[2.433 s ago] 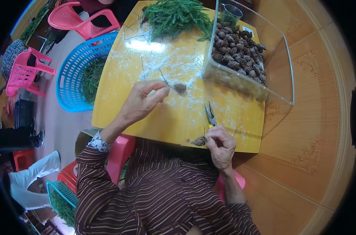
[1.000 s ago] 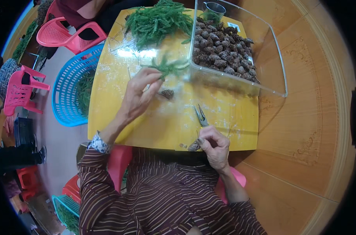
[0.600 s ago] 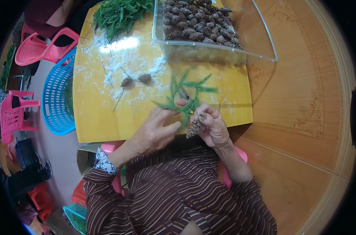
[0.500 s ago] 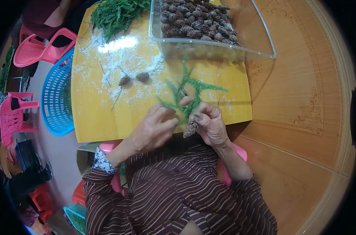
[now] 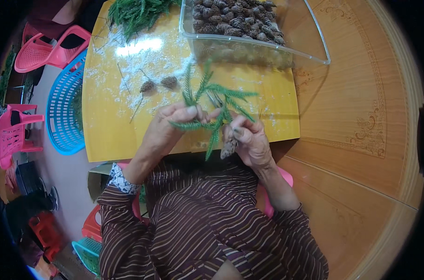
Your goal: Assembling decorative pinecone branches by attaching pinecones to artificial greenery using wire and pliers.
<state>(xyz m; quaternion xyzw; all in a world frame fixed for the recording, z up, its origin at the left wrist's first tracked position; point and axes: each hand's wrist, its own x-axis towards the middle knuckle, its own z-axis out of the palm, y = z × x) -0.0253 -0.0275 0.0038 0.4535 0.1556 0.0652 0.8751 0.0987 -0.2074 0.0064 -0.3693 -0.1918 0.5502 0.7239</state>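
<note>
Above the near edge of the yellow table [image 5: 114, 144], a green needle-leaved sprig [image 5: 226, 91] with several spread branches is between my hands. My left hand [image 5: 167, 126] pinches one of its branches between thumb and fingers. In my right hand [image 5: 253, 143], closed at the thumb and fingertips, is a brown pine cone [image 5: 228, 148], hanging tip down beside the sprig's stem. How cone and stem are joined is hidden by the fingers. A thin grey shiny piece [image 5: 215, 99] shows among the branches; I cannot make out what it is.
Two wired pine cones [image 5: 169, 82] lie on the table amid white flakes. Behind them stand a clear plastic bin [image 5: 249, 42] of pine cones and a heap of green sprigs [image 5: 139, 16]. A blue basket [image 5: 65, 112] and pink chairs [image 5: 18, 133] are at left, a wooden panel [image 5: 352, 93] at right.
My left hand has moved up and away from the right, now pinching a branch. The sprig's branches are more spread. My right hand keeps the cone in nearly the same place.
</note>
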